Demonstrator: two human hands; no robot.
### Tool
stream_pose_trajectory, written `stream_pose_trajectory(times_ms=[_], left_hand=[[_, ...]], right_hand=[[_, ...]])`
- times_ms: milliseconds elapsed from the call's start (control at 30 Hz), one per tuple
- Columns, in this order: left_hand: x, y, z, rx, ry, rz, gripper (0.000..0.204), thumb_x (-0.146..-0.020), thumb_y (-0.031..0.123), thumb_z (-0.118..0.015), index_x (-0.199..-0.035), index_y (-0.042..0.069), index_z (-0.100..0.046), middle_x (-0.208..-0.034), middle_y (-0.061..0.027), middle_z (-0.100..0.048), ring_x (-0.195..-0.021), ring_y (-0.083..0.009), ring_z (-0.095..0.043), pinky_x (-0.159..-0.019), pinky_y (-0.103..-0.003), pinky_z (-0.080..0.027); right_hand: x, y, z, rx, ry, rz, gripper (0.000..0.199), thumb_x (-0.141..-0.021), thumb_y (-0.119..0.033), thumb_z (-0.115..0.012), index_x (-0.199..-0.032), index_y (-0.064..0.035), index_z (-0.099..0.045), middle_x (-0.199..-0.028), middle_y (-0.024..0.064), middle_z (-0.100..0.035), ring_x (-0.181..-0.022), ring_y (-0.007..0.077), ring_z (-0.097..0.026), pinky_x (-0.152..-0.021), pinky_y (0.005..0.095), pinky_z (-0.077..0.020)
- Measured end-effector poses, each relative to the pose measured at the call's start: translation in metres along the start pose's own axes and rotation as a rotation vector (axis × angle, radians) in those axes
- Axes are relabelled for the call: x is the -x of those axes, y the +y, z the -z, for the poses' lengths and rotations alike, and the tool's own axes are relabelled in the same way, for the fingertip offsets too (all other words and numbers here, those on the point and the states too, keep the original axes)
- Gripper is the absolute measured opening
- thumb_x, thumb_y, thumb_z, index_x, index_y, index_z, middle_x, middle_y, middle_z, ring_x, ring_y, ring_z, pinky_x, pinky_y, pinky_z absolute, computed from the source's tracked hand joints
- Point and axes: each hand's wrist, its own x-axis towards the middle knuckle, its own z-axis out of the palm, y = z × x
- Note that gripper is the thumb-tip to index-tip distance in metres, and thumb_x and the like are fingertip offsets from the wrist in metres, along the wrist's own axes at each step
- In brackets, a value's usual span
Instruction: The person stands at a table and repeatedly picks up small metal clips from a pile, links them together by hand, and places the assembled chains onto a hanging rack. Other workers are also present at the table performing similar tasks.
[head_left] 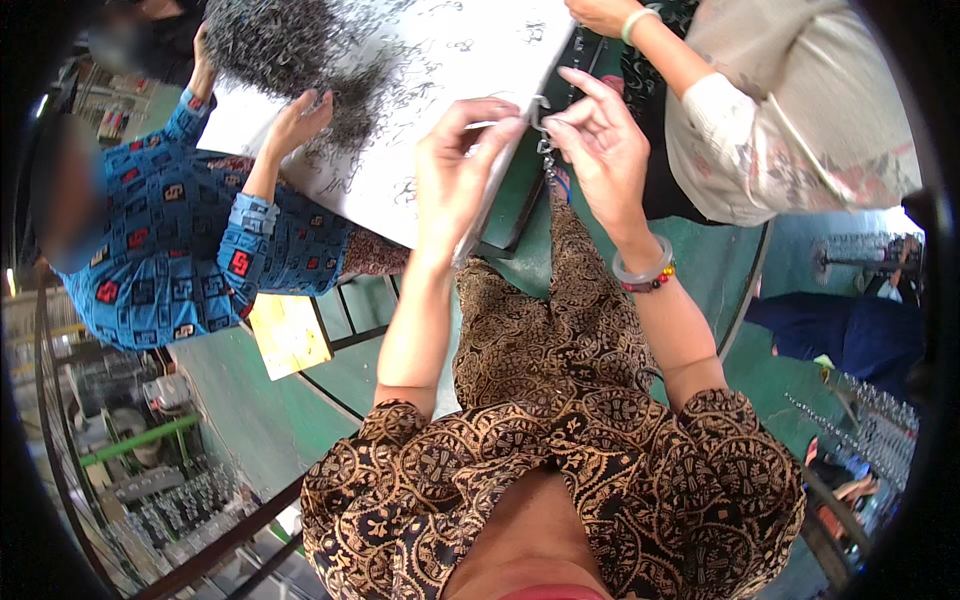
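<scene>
Patterned top point(620, 470); left hand point(452, 170), right hand point(608, 165) close together

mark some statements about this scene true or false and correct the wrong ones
1. A heap of small dark pieces lies on the white tabletop. True.
2. The person wears a pale bangle on the left wrist. False: the bangle is on the right.
3. A line of small metal pieces shows beside the right hand. True.
4. The left hand lies flat on the heap. False: the left hand is by the tabletop's edge, away from the heap, thumb and forefinger close together.
5. The floor is green. True.
</scene>
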Motion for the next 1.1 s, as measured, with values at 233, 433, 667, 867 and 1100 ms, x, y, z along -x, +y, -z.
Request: stream_pose_trajectory(times_ms=[233, 433, 667, 867, 1100], left_hand=[[-0.001, 0.017, -0.033, -0.154, 0.083, 0.076, 0.010, -0.090, 0.008, -0.064, -0.095, -0.001, -0.061, -0.097, -0.0096, -0.069, -0.093, -0.0126, -0.063, -0.083, -0.028, -0.050], [0.007, 0.028, -0.017, -0.001, 0.032, 0.096, 0.007, -0.092, 0.002, -0.058, -0.097, -0.002, -0.056, -0.095, -0.0136, -0.068, -0.092, -0.0156, -0.063, -0.082, -0.029, -0.051], [0.037, 0.047, -0.012, -0.078, -0.090, -0.196, 0.009, -0.081, -0.002, -0.066, -0.088, 0.000, -0.060, -0.088, -0.0130, -0.066, -0.083, -0.0253, -0.064, -0.080, -0.036, -0.050], [0.043, 0.042, -0.010, -0.011, -0.127, -0.111, 0.010, -0.082, 0.003, -0.069, -0.088, 0.003, -0.061, -0.091, -0.0091, -0.067, -0.087, -0.0235, -0.064, -0.089, -0.043, -0.046], [0.038, 0.035, -0.011, 0.055, -0.142, -0.109, 0.015, -0.082, 0.003, -0.069, -0.094, 0.005, -0.060, -0.096, -0.0065, -0.066, -0.090, -0.0212, -0.063, -0.092, -0.044, -0.044]], right_hand=[[0.013, 0.002, -0.007, 0.086, 0.065, 0.047, 0.047, -0.086, 0.010, -0.059, -0.130, 0.0040, -0.047, -0.084, 0.0023, -0.061, -0.075, 0.0042, -0.056, -0.067, 0.0174, -0.0462], [0.014, -0.005, 0.000, 0.061, 0.082, -0.074, 0.046, -0.087, 0.006, -0.059, -0.131, 0.0048, -0.048, -0.095, 0.0083, -0.067, -0.074, 0.0055, -0.058, -0.061, 0.0196, -0.0477], [-0.045, 0.058, -0.021, 0.507, -0.328, -0.056, 0.023, -0.090, -0.002, -0.054, -0.109, 0.0027, -0.065, -0.085, 0.0173, -0.066, -0.065, 0.0234, -0.063, -0.061, 0.0307, -0.0505], [-0.097, 0.120, -0.058, 1.039, -0.634, 0.293, 0.033, -0.082, 0.005, -0.053, -0.115, 0.0072, -0.059, -0.094, 0.0204, -0.060, -0.088, 0.0341, -0.059, -0.082, 0.0369, -0.0487], [-0.134, 0.150, -0.088, 1.569, -0.601, 0.411, 0.052, -0.075, 0.010, -0.054, -0.126, 0.0175, -0.043, -0.117, 0.0284, -0.051, -0.106, 0.0359, -0.051, -0.091, 0.0414, -0.0474]])
